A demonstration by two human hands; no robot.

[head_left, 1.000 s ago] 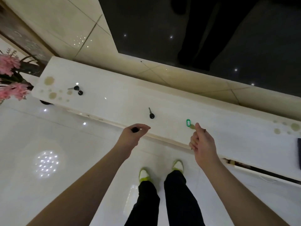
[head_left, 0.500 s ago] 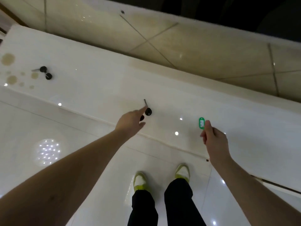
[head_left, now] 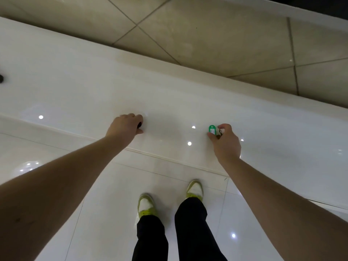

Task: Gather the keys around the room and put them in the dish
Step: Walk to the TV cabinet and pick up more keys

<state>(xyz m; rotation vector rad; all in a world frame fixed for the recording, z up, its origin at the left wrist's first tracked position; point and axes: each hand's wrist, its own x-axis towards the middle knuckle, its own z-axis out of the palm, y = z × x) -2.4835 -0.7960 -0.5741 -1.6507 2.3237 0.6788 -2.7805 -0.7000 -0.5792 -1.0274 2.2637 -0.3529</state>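
A long, glossy white ledge (head_left: 79, 87) runs across the view from the left edge to the right, with beige tiled wall behind it and white floor tiles in front, where the person's green-and-white shoes (head_left: 146, 205) stand. Both arms reach over the ledge's near edge. The left hand (head_left: 125, 127) lies palm-down near that edge, fingers curled over a black-headed key (head_left: 139, 125), of which only a dark sliver shows between finger and thumb; its long axis cannot be told. To its right, well apart, the right hand (head_left: 225, 142) pinches a key ring (head_left: 220, 133) between thumb and forefinger, with the green key tag (head_left: 212, 129) lying just to the left of the fingertips, its long axis pointing away from the person. Each hand is on its own key, so lifting looks like the next call. Another dark object (head_left: 1, 78) sits at the ledge's far left. No dish is in view.
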